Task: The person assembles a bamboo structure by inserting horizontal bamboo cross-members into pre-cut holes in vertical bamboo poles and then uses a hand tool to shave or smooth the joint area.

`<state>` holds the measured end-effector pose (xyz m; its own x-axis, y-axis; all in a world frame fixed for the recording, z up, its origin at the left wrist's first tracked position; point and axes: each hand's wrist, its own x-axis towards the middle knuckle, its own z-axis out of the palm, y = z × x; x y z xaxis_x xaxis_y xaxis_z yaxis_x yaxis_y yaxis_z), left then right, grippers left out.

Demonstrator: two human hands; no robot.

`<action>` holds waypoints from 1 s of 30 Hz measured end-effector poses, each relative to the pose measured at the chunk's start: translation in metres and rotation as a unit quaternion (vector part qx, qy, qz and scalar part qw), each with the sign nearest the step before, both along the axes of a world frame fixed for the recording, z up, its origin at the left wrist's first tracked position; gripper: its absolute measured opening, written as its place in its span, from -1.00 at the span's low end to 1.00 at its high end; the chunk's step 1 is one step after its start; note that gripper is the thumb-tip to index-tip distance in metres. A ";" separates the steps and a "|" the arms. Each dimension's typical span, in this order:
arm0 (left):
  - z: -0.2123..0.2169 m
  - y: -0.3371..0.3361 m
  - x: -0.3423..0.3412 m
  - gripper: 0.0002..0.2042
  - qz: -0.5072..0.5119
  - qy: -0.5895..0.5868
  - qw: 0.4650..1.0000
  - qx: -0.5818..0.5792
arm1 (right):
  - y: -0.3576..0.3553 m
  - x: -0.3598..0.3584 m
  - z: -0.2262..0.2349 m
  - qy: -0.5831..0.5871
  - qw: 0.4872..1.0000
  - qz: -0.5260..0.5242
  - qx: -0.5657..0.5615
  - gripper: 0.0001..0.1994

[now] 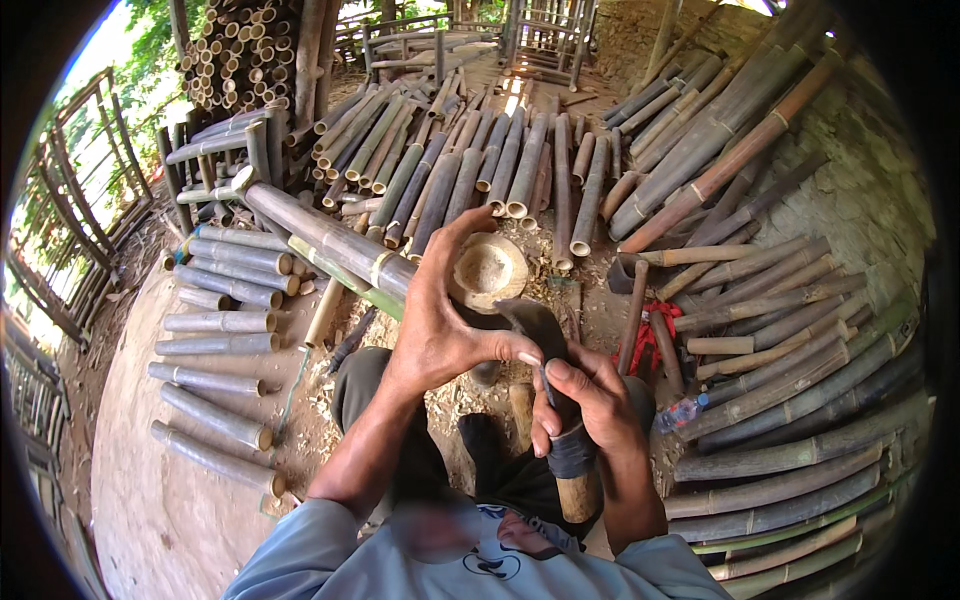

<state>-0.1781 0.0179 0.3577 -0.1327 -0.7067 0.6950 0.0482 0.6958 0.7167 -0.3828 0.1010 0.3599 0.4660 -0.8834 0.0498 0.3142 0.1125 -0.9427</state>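
A thick bamboo pole (320, 228) slants in from the far left, its pale, hollowed cut end (490, 270) facing me above my knees. My left hand (437, 320) curves over the pole just behind that end, fingers bent round its far side. Its thumb stretches right to the dark curved blade (538, 326) of a hand tool. In my right hand (590, 395) is this tool, gripped near the blade, above a dark wrapped collar (572, 455). Its wooden handle (577, 497) points down toward my lap. The palm side of my left hand is hidden.
Short bamboo pieces (220, 322) lie in a row at left. More bamboo tubes (470, 180) fan out ahead, and long poles (780, 400) are piled at right. Near my right knee are a red cloth (662, 335) and a plastic bottle (682, 413). Shavings (450, 415) litter the ground.
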 end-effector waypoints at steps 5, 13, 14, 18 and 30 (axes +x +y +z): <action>0.003 0.010 0.009 0.24 0.017 -0.057 0.998 0.020 | -0.004 0.001 0.000 0.017 0.999 0.032 0.005 -0.71; 0.002 0.016 0.019 0.22 0.005 -0.062 0.998 0.020 | -0.004 0.001 -0.002 0.033 0.997 0.073 0.001 -0.70; 0.002 0.017 0.018 0.21 0.006 -0.064 0.998 0.020 | -0.006 0.002 -0.005 0.033 0.997 0.068 -0.018 -0.70; -0.005 0.016 0.015 0.19 -0.006 -0.016 0.999 0.033 | -0.010 0.005 -0.014 0.032 0.996 0.055 -0.058 -0.70; -0.006 0.023 0.003 0.00 0.102 0.001 0.994 0.037 | -0.025 0.011 -0.025 -0.047 0.986 -0.149 -0.056 -0.69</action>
<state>-0.1746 0.0410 0.3517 0.0198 -0.7681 0.6400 -0.0863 0.6364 0.7665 -0.3715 0.0760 0.3345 0.1747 -0.9671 0.1847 0.4034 -0.1008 -0.9095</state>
